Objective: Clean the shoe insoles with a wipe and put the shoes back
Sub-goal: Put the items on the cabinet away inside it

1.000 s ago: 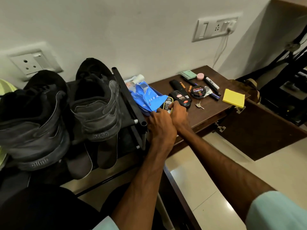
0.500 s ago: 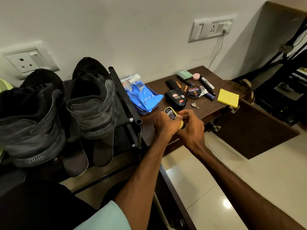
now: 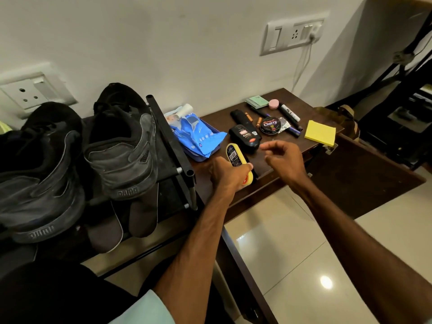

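The left hand (image 3: 226, 176) gripped a yellow shoe-shine sponge (image 3: 235, 155) over the table (image 3: 217, 122), the right hand (image 3: 285, 160) hung loosely curled and empty beside it, the blue wipes pack (image 3: 199, 136) just beyond.

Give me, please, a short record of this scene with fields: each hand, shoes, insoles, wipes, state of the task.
left hand: grips a yellow case
right hand: beside it, fingers loosely curled, holds nothing visible
shoes: two, black, on the rack
insoles: two, sticking out under the shoes
wipes pack: blue, on the table, next to the rack
task state: no wipe in either hand yet
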Demonstrator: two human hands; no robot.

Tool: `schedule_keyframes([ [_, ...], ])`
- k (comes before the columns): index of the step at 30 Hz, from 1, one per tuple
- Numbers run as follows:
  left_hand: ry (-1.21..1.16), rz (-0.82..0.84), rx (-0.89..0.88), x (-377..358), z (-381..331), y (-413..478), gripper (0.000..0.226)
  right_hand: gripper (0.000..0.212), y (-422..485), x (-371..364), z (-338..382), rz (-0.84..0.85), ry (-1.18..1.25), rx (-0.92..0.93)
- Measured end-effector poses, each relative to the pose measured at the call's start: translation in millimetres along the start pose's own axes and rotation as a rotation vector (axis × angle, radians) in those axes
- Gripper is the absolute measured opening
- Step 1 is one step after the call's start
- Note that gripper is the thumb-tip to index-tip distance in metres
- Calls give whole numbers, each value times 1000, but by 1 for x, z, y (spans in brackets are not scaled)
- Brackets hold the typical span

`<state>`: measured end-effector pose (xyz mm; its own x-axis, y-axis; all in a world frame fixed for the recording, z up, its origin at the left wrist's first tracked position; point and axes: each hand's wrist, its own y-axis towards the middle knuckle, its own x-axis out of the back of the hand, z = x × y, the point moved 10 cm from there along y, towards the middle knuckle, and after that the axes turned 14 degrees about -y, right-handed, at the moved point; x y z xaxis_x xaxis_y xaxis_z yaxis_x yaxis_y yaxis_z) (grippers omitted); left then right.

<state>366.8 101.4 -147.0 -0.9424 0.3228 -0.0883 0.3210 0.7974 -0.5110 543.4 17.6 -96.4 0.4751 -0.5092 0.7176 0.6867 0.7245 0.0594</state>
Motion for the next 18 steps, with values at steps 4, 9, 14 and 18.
schedule_keyframes([
  [4, 40, 1, -36, 1, 3, 5, 71, 48, 36, -17, 21, -51, -257, 82],
  [9, 95, -3, -86, 6, 5, 10, 69, 45, 74, -49, 30, 22, -468, 109],
  [14, 102, -19, -100, 8, 5, 12, 64, 38, 82, -59, 26, 15, -623, 136],
  [18, 139, -18, -106, 5, 5, 9, 65, 34, 77, -60, 25, 20, -606, 132],
])
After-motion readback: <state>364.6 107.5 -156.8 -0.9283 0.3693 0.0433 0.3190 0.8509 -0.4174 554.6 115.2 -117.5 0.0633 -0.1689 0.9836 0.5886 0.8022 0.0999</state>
